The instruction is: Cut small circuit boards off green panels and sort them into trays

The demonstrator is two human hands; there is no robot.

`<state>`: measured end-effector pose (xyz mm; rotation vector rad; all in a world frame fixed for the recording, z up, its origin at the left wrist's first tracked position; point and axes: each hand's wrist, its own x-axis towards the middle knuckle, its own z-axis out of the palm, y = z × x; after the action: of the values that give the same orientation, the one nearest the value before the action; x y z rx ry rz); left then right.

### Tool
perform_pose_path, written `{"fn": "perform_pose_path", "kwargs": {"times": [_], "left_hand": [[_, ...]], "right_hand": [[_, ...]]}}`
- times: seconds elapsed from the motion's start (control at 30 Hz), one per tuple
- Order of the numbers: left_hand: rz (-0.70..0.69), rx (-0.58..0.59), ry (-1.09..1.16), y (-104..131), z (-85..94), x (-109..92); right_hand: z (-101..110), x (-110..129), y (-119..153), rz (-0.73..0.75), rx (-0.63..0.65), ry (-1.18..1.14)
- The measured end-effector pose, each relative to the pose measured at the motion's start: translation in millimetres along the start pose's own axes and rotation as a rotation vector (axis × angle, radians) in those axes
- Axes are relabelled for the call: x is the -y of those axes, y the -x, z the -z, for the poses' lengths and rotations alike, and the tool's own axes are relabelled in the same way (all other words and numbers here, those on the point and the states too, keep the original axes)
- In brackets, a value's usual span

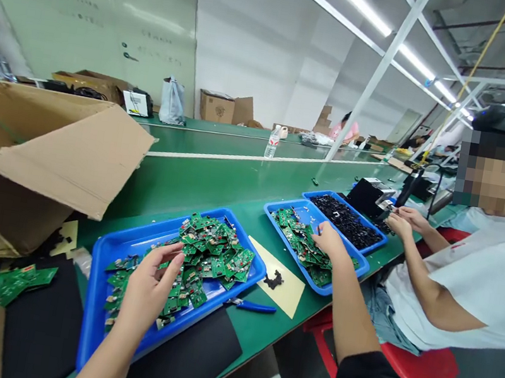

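Note:
My left hand (pixel 151 285) is over the large blue tray (pixel 95 292), fingers curved and thumb apart, with nothing visible between them. Small green circuit boards (pixel 217 247) are heaped in that tray, right beside the fingertips. My right hand (pixel 331 240) reaches into a second blue tray (pixel 273 208) at the right, which also holds green circuit boards (pixel 317 266). Its fingers are bent together at the boards, and what lies between the fingertips is hidden. Blue-handled cutters (pixel 255 307) rest on the bench just right of the large tray.
A third blue tray (pixel 381 240) holds small black parts (pixel 343 221). Yellow paper (pixel 291 294) with a black piece lies between trays. Cardboard boxes (pixel 67 147) crowd the left. A co-worker (pixel 449 278) sits close on the right, hands at a black device (pixel 366 197). A bottle (pixel 272 141) stands behind.

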<state>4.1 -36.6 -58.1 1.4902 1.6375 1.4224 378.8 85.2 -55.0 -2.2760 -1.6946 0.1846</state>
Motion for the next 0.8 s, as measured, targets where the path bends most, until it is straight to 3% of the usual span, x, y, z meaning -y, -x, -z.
{"fn": "perform_pose_path", "kwargs": {"times": [0.07, 0.13, 0.23, 0.27, 0.37, 0.47, 0.6, 0.7, 0.8], "left_hand": [[-0.013, -0.001, -0.010, 1, -0.1, 0], [-0.020, -0.003, -0.014, 2, -0.4, 1], [-0.032, -0.007, -0.023, 3, -1.2, 4], [-0.036, -0.004, -0.026, 3, -1.5, 5], [-0.045, 0.011, -0.036, 4, -2.4, 6], [-0.056, 0.003, -0.030, 5, -2.4, 6], [-0.068, -0.033, -0.016, 7, -0.9, 5], [-0.070, -0.036, -0.019, 8, -0.2, 3], [-0.085, -0.022, -0.024, 9, -0.8, 2]], "right_hand": [[2, -9, -1, -0.009, 0.004, 0.120], [6, -6, 5, -0.005, -0.090, 0.170], [9, 22, 26, 0.130, -0.189, 0.043], [7, 37, 37, 0.231, -0.144, -0.046], [-8, 89, 78, 0.564, 0.165, -0.290], [-30, 134, 120, 0.699, 0.304, -0.245], [-53, 161, 153, 0.609, 0.244, -0.093], [-63, 161, 157, 0.558, 0.189, -0.101], [-70, 152, 150, 0.553, 0.173, -0.271]]}}
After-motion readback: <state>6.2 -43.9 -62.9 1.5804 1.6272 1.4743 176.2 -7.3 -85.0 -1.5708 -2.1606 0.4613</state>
